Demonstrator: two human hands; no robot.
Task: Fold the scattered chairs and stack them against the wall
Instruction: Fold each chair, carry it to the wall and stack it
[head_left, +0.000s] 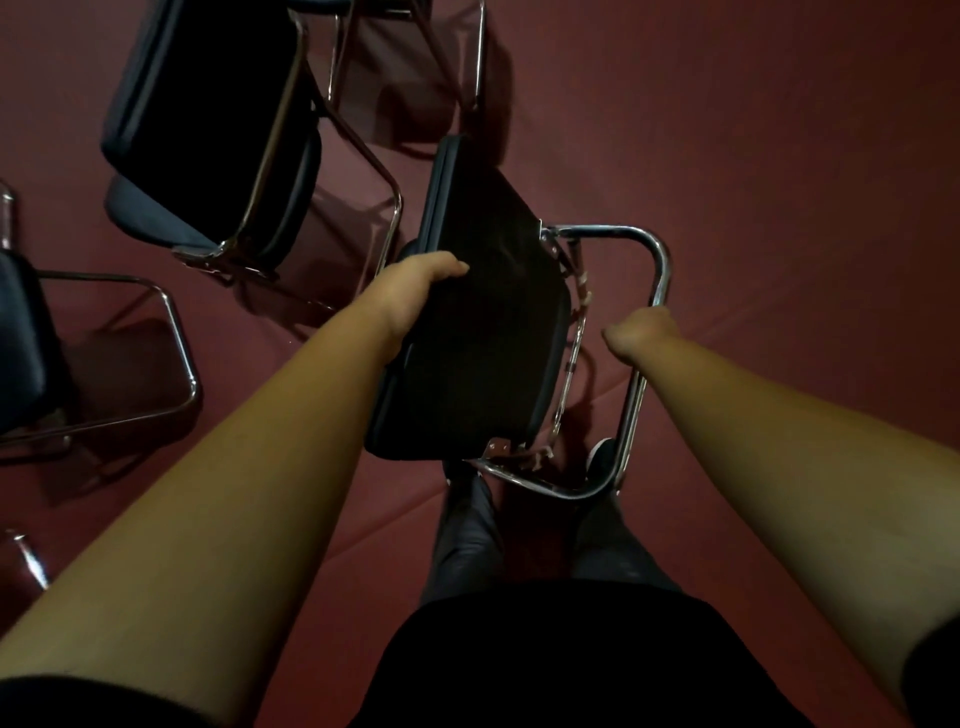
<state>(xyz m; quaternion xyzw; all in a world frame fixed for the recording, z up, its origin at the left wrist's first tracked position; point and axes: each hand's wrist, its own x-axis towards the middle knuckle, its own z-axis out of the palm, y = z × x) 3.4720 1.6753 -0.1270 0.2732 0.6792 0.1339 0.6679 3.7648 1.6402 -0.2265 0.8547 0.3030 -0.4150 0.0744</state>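
Observation:
A black padded folding chair (483, 332) with a chrome tube frame (655, 270) is lifted in front of me, its seat tilted close to the frame. My left hand (415, 291) grips the left edge of the black seat pad. My right hand (641, 335) is curled round the chrome tube on the right side. Two more dark chairs stand unfolded on the floor: one (218, 130) at upper left, another (31, 338) at the far left edge.
The floor (779, 156) is dark red carpet, bare on the right. My legs and shoes (600, 457) are right under the held chair. More chrome legs (478, 52) show at the top centre, and a tube end (28, 556) at lower left.

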